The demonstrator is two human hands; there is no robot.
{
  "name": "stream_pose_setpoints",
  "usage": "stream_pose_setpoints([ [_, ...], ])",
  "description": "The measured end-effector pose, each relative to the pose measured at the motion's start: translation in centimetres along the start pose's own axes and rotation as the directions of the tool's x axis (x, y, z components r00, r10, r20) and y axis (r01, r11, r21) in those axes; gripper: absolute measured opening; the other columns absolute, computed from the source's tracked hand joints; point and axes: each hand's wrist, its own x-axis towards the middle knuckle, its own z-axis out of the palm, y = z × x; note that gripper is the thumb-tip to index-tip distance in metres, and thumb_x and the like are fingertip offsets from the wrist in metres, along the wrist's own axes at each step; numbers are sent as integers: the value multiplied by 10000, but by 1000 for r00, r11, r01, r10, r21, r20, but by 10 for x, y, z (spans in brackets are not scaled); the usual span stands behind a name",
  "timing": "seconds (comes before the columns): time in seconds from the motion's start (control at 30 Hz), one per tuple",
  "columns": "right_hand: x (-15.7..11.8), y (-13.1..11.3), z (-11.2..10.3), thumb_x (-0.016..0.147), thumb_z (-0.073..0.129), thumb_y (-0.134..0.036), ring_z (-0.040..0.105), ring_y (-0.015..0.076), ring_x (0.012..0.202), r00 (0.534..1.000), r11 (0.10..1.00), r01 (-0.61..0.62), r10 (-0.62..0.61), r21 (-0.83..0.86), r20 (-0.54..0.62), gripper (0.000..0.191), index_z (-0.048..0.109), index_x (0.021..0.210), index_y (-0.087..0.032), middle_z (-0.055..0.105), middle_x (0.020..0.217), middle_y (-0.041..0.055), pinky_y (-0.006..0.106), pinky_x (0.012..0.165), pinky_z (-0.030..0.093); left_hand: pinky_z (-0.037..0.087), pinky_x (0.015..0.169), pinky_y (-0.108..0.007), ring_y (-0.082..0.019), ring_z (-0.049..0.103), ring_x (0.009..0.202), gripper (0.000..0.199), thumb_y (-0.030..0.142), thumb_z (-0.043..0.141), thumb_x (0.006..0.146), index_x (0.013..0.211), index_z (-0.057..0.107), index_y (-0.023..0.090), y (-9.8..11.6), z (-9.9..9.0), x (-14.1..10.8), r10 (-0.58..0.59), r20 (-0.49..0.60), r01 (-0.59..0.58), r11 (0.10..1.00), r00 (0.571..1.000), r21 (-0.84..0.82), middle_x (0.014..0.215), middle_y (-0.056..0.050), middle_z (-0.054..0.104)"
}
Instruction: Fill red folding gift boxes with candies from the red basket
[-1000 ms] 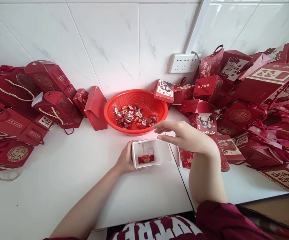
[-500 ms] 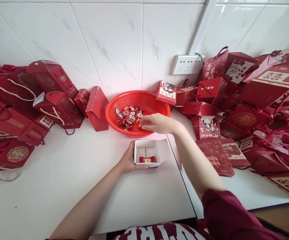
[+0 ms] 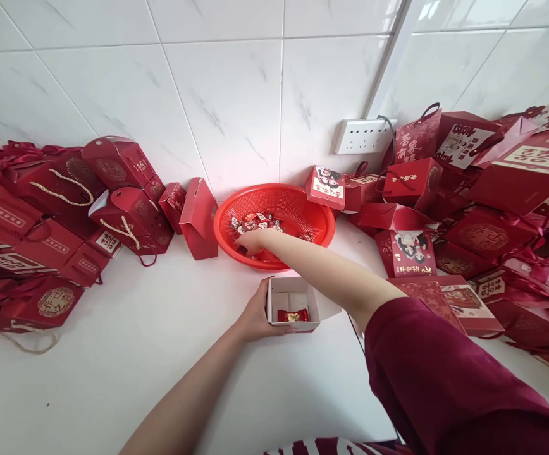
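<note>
My left hand grips the left side of a small open box, white inside, its flap folded out to the right. One red-wrapped candy lies in the box near the front wall. My right hand reaches down into a red plastic basket, at its left front part. Wrapped candies in red, white and dark wrappers lie around that hand. Its fingertips are hidden among the candies and behind the hand itself, so whether they hold one does not show.
Red gift boxes with rope handles are stacked at the left. An upright red box stands beside the basket. More red boxes pile up at the right. A power strip is on the tiled wall. A seam crosses the white table.
My right hand has moved left and deeper into the basket among the candies. My left hand still holds the box with the candy in it. The view has shifted slightly.
</note>
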Motion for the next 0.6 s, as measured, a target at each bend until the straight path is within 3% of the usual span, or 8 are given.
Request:
stream_pose_setpoints([
  [0.1,0,7,2,734,741,-83,667,233,894,999,1000,-21,21,5,-27,308,730,1028,-173,734,1071,88,252,691,462,491,992,-533,-361,546,1248,986,381,923,562,1373,376,258,0,-1,0,-7,-3,7,1000,1000,12,1378,-139,537],
  [0.2,-16,11,-6,774,751,-157,667,242,919,990,998,-37,42,42,-133,261,734,1034,-159,733,1057,102,251,714,457,491,995,-525,-349,552,1241,984,384,924,567,1372,370,265,2,-1,-1,-7,1,7,1000,1000,14,1365,-126,547],
  [0.33,-66,5,-12,895,668,-295,648,228,1020,939,992,-27,66,121,-338,331,678,1208,-186,721,1120,82,251,787,443,488,1012,-536,-351,550,1251,978,386,930,559,1360,383,261,4,-1,0,3,-7,-3,1000,1000,7,1362,-126,547],
  [0.4,-98,-1,-5,938,616,-383,666,206,949,901,981,-3,88,196,-425,358,664,1236,-189,745,996,51,258,788,451,487,1012,-549,-356,554,1249,967,381,934,552,1346,396,256,4,0,1,26,-10,-26,1000,1000,6,1350,-127,555],
  [0.5,-142,-12,15,916,646,-416,691,189,776,814,854,164,165,493,-557,361,704,1173,-169,751,784,15,279,749,485,491,1005,-570,-363,561,1246,951,380,933,553,1338,412,255,2,1,2,55,-17,-55,998,998,-15,1351,-129,562],
  [0.6,-174,-20,40,903,662,-443,716,214,837,777,668,321,220,671,-590,360,745,1104,-155,773,867,44,305,766,530,503,993,-573,-371,561,1259,937,381,921,578,1354,412,250,-1,2,3,79,-7,-79,995,997,-65,1376,-142,556],
])
